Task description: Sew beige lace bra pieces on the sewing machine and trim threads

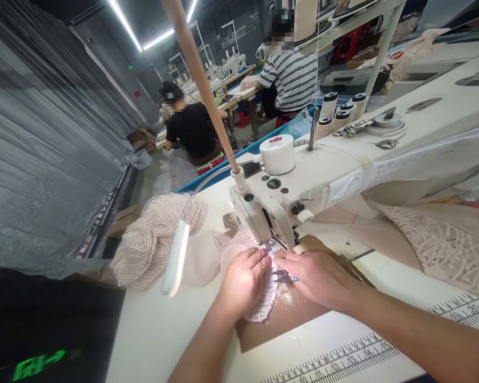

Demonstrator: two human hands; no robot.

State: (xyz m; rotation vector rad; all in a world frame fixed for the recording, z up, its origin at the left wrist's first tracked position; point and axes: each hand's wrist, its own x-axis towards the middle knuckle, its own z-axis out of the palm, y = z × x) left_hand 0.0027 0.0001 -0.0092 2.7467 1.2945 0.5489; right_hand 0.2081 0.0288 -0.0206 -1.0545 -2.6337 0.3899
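Note:
My left hand [243, 279] presses flat on a white lace piece [265, 303] lying on the sewing table, right in front of the needle area. My right hand [315, 276] rests beside it, fingers on the fabric, with small metal snips [285, 276] tucked under its fingers. The presser foot [268, 246] of the white sewing machine [303, 181] sits just beyond both sets of fingertips. A pile of beige lace pieces [155, 239] trails off behind the machine to the left.
A flexible lamp [175, 260] hangs over the table's left side. More lace fabric [443, 244] lies at right under the machine arm. A ruler strip [343, 354] runs along the table's near edge. Two people sit at machines farther back. A grey curtain wall is at left.

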